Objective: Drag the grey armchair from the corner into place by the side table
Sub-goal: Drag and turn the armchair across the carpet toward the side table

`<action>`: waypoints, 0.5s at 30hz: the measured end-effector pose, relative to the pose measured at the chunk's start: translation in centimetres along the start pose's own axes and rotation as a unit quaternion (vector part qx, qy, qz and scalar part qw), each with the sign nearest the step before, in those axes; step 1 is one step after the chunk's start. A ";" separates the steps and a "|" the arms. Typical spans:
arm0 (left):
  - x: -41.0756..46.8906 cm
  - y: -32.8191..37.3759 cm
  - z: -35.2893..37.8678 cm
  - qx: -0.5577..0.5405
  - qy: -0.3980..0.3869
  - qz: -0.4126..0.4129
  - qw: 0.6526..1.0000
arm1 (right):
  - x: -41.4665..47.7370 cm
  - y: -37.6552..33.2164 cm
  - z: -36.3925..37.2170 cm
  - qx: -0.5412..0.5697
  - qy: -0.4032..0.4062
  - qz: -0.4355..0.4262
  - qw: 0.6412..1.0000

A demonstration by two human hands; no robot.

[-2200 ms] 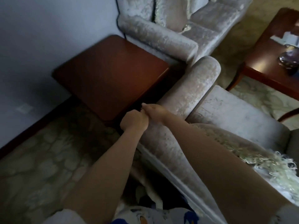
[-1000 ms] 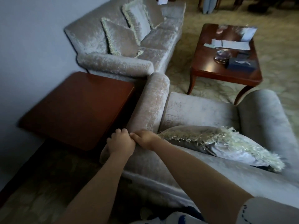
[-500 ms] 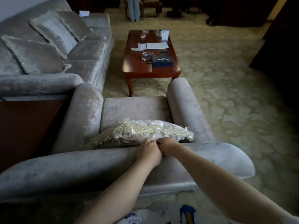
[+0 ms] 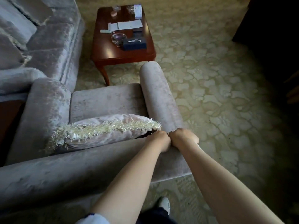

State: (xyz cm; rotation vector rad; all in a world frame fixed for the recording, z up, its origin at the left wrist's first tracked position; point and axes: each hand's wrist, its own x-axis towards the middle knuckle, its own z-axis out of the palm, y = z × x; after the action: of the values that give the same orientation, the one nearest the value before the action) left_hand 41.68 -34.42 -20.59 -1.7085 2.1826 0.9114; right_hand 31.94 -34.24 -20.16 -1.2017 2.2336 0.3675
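Grey velvet fills most of your head view: the grey armchair point(image 4: 105, 101) sits at the near left, its seat facing away from you and its padded back running across the near side of the frame. Your left hand point(image 4: 159, 140) and your right hand point(image 4: 182, 138) are side by side and touching each other at the right end of that back, where it meets the right armrest. Both hands are curled tight over the top of the back, fingers folded down onto the fabric, so each is holding the armchair and neither is spread wide. A pale sleeve point(image 4: 95, 219) shows on your left arm at the near edge. A cushion point(image 4: 105, 128) with a cream fringe lies on the seat against the back, its right corner just beside your left hand. The armchair's left armrest stands just beside the side table point(image 4: 6, 113), of which only a dark red-brown strip shows at the left edge. A matching sofa point(image 4: 48, 38) stands at the far left. Farther off, a wooden worktop point(image 4: 110, 52) carries papers point(image 4: 129, 25), a glass ashtray point(image 4: 118, 38) and a dark tissue box point(image 4: 135, 43). Patterned carpet point(image 4: 218, 78) covers the floor to the right, and one shoe point(image 4: 164, 206) shows near you
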 end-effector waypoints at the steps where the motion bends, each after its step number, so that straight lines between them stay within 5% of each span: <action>1: 0.3 -0.1 0.0 0.003 -0.009 -0.012 1.000 | 0.1 0.0 -0.1 -0.005 -0.005 -0.010 1.000; 6: 0.7 -0.4 0.4 0.082 -0.025 -0.023 0.996 | 0.9 0.2 -0.2 -0.065 -0.016 -0.131 0.989; 15: -0.1 -2.2 1.3 0.074 -0.069 0.032 0.994 | -0.6 0.4 1.1 -0.047 -0.033 -0.090 0.994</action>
State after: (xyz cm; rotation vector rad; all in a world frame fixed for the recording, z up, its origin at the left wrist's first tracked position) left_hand 43.53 -33.82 -22.29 -1.4716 2.1660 0.8346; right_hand 32.20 -33.07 -20.72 -1.4073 2.0529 0.4362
